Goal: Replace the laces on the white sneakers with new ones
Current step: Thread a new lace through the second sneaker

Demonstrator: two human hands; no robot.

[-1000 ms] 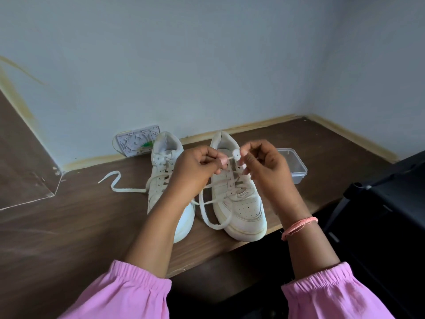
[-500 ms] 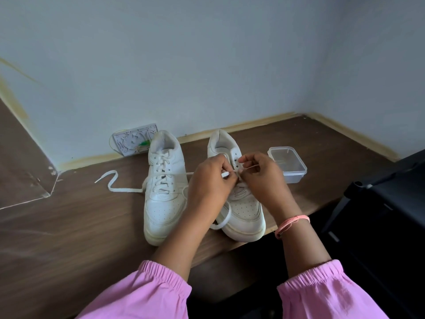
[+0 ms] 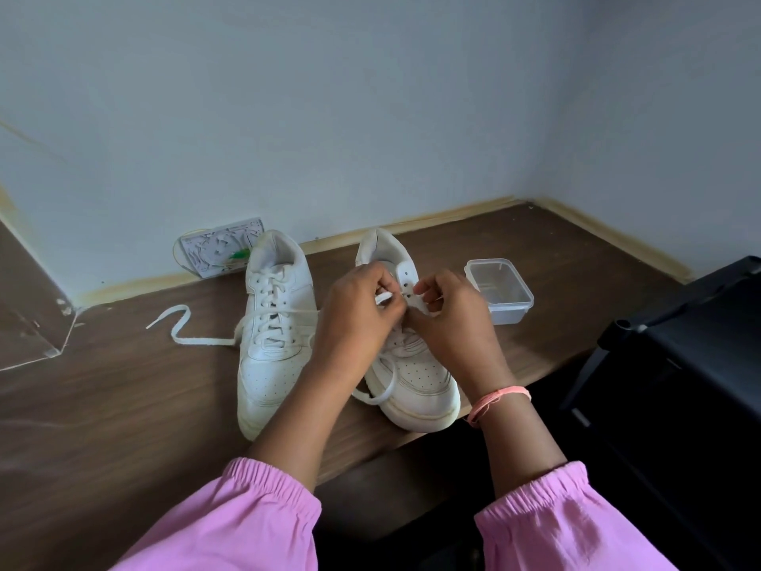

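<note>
Both hands pinch the lace (image 3: 384,297) at the right sneaker's (image 3: 412,364) top eyelets, left hand (image 3: 362,315) and right hand (image 3: 449,319) touching, so it looks nearly laced; beside them, the left sneaker (image 3: 274,323) trails an untied end.

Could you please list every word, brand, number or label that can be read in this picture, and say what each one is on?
None can be read.
White sneakers: no brand or number shows on either.
Patterned packet by the wall: grey marks and a green spot, too small and blurred to read as text.
Clear plastic container: no label visible.
Lace pinched by the left hand and right hand: plain.
</note>
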